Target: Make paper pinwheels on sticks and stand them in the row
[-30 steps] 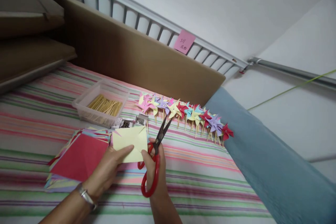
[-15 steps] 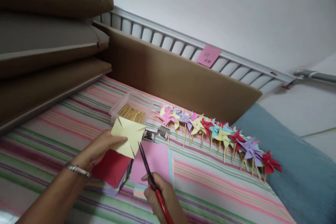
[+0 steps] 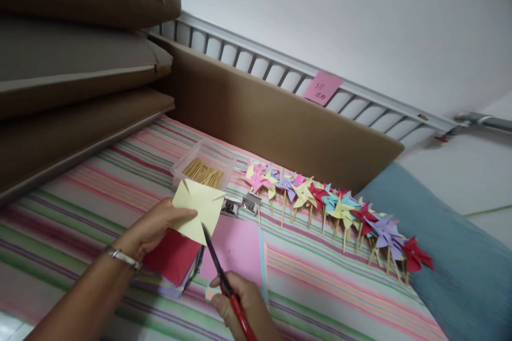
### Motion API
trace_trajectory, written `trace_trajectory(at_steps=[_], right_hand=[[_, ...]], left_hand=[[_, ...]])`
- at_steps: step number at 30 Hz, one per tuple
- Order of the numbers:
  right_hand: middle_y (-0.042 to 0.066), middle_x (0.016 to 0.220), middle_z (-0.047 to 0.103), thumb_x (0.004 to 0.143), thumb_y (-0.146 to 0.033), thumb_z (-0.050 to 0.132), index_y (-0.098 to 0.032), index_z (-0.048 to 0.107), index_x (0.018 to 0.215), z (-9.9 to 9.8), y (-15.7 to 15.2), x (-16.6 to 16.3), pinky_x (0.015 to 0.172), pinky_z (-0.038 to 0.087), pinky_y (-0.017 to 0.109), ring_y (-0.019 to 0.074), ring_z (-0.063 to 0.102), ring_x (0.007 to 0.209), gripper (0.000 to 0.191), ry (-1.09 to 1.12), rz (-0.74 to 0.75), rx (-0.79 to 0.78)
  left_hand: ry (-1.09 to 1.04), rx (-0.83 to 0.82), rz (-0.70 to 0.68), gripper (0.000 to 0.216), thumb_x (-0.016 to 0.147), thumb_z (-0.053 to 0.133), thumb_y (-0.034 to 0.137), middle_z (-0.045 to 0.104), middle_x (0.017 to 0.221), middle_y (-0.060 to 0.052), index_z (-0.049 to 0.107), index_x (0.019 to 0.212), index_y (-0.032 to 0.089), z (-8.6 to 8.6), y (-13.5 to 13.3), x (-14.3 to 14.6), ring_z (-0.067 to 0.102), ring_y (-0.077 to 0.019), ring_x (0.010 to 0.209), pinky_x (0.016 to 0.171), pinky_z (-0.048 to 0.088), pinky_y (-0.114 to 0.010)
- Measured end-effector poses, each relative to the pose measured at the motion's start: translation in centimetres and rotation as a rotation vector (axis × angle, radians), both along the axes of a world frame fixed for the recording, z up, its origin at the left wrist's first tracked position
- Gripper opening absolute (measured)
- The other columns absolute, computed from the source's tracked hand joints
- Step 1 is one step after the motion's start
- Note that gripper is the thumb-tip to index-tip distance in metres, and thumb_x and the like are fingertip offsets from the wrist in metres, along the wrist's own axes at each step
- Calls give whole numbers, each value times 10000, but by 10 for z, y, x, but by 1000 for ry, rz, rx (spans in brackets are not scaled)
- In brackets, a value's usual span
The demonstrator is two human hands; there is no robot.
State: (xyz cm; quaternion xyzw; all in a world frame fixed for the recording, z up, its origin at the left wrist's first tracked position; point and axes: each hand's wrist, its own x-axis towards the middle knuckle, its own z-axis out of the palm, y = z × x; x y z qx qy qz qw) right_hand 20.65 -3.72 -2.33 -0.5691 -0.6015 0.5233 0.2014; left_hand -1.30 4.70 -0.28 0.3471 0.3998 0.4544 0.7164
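Observation:
My left hand (image 3: 154,226) pinches a pale yellow paper square (image 3: 198,210) with slits cut in from its corners, holding it just above the striped cloth. My right hand (image 3: 246,306) grips red-handled scissors (image 3: 224,279) low in the view; the dark blades point up and left, with the tips touching the yellow square's lower edge. Below the paper lies a stack of coloured sheets, with a red sheet (image 3: 172,258) on top and a pink sheet (image 3: 236,248) beside it.
A clear tub of wooden sticks (image 3: 204,170) stands behind the paper. Small metal clips (image 3: 240,205) lie beside it. A row of several paper pinwheels (image 3: 332,205) runs right along a cardboard panel (image 3: 280,117). Brown cushions (image 3: 76,53) stack at left; a blue cloth (image 3: 452,272) is at right.
The view has swung left. My left hand lifted the yellow square off the stack; my right hand drew the scissors down and now points them at the square's lower edge.

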Motion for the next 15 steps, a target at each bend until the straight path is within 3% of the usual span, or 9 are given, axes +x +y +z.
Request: trace_trajectory(at_steps=[15], right_hand=[[-10,663,487,741,-317,614,-153,651,909,7,-1,-5,556,352,215,128,412,607,239,-15,-43,84]], left_hand=[[-23,16,1,387,643,757,233,743,874,-127,709,1005,104,0,-2,5,677,-275,805,742,500,-328]])
